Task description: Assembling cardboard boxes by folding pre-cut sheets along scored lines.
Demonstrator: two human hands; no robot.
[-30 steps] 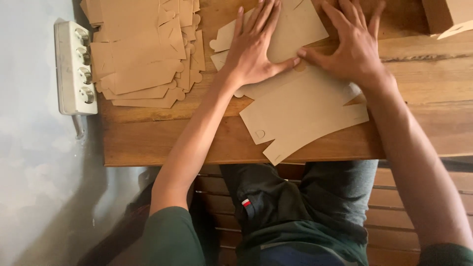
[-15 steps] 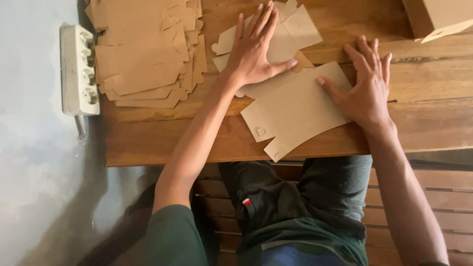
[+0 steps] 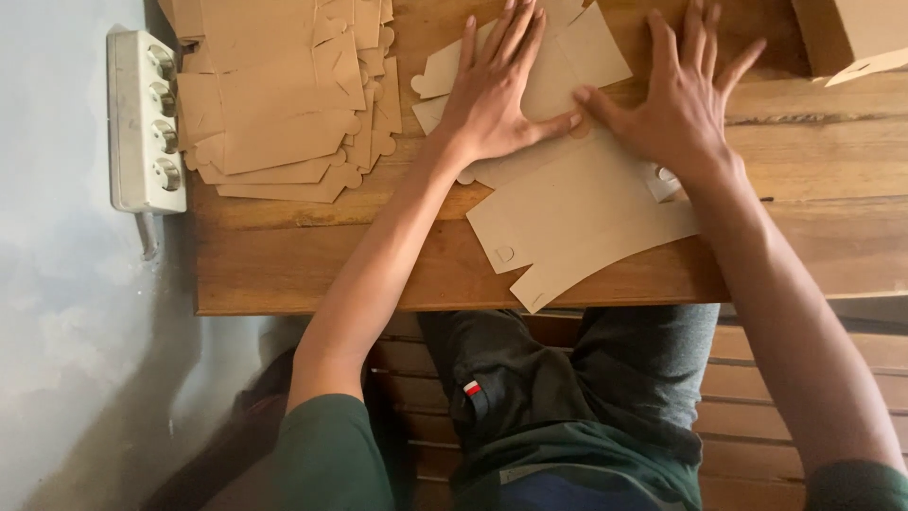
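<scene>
fingers: both sets spread wide and flat, not gripping anything, just pressing down on cardboard

left hand (image 3: 492, 95): palm down on the upper flap of the flat box blank (image 3: 577, 218), thumb stretched out to the right along what looks like a fold line

right hand (image 3: 676, 109): same deal, palm flat, its thumb tip almost meeting my left thumb at the crease

box blank: lying flat on the wooden surface (image 3: 312, 274) right in front of me, lower corner poking a bit over the near edge

progress: I'd say barely started on this one, it's all flat, no walls up, tabs not tucked

backlog: decent stack of unfolded blanks (image 3: 284, 95) off to my left, untouched

done so far: one made-up box (image 3: 851, 38) at the far right corner, only partly in view

arms: both reaching forward from my lap, forearms angled inward, wrists low

off to the side: white power strip (image 3: 142, 123) beside the surface's left edge
</scene>
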